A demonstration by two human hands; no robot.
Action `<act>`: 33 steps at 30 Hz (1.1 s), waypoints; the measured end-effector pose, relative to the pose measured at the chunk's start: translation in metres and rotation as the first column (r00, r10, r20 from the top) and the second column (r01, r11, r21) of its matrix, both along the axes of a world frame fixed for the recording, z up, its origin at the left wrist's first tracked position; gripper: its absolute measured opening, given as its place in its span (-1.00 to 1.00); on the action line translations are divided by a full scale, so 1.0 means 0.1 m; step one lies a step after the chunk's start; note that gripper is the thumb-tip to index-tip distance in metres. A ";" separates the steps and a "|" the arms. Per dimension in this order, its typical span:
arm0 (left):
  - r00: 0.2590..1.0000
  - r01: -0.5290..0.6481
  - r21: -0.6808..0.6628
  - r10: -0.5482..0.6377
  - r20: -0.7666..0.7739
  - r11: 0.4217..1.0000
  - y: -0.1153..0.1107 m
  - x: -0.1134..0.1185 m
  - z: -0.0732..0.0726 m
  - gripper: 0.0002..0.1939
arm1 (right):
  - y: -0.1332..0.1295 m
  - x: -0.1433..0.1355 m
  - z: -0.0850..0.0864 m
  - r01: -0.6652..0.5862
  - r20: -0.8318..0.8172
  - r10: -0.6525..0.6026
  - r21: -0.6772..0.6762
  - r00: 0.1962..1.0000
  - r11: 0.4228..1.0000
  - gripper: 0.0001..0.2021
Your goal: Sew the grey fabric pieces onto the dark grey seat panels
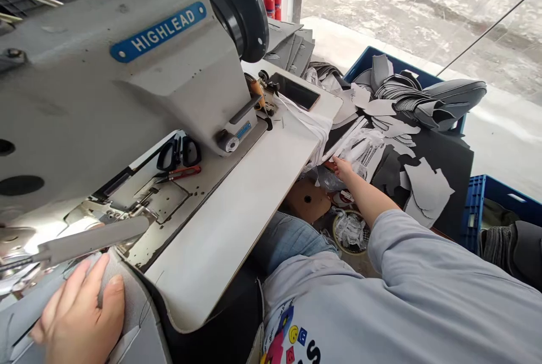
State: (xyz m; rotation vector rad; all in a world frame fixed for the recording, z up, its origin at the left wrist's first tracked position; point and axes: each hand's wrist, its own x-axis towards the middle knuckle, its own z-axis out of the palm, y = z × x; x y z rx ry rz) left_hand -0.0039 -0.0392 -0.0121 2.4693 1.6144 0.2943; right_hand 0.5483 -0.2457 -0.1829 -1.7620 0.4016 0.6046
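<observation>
My left hand (84, 310) lies on a grey fabric piece (141, 319) at the lower left, its fingers spread beside the needle area of a sewing machine (169, 70). Off to the right, my right hand (341, 167) reaches to white strips and clear plastic (359, 152) beyond the table edge. Its fingers are small in view, and what they hold, if anything, cannot be made out. White strips (311, 127) hang over the corner of the white table (224, 200) near it.
Black-handled scissors (180, 152) and red snips (184, 172) lie on the machine bed. A phone (295, 91) rests at the table's far end. Blue crates (473, 211) and grey cut pieces (427, 192) stand at the right. A basket of scraps (350, 231) sits below.
</observation>
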 end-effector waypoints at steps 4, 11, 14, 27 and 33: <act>1.000 0.004 -0.024 -0.005 -0.030 1.000 -0.03 0.04 0.05 -0.29 | -0.06 -0.07 0.20 -0.004 -0.034 0.005 0.014 0.999 1.000 -0.66; 0.993 0.067 0.157 -0.082 0.089 0.985 -0.14 0.16 0.10 -0.41 | -0.06 -1.35 0.61 -0.396 0.091 0.386 0.241 0.918 0.886 -0.64; 0.968 0.178 -0.040 -0.168 0.187 0.983 -0.46 0.37 0.29 -0.58 | -0.21 -2.14 0.77 -0.742 0.119 0.752 0.322 0.648 0.589 -0.59; 0.535 0.386 -0.725 0.502 0.679 0.570 -1.03 0.60 0.37 -0.55 | -0.52 -2.17 1.06 -0.956 0.367 0.888 0.202 0.276 0.213 -0.64; 0.429 0.452 -0.647 0.486 0.761 0.614 -1.18 0.79 0.23 -0.38 | -0.09 -2.72 1.50 -0.669 0.463 0.506 0.641 0.728 0.376 -0.78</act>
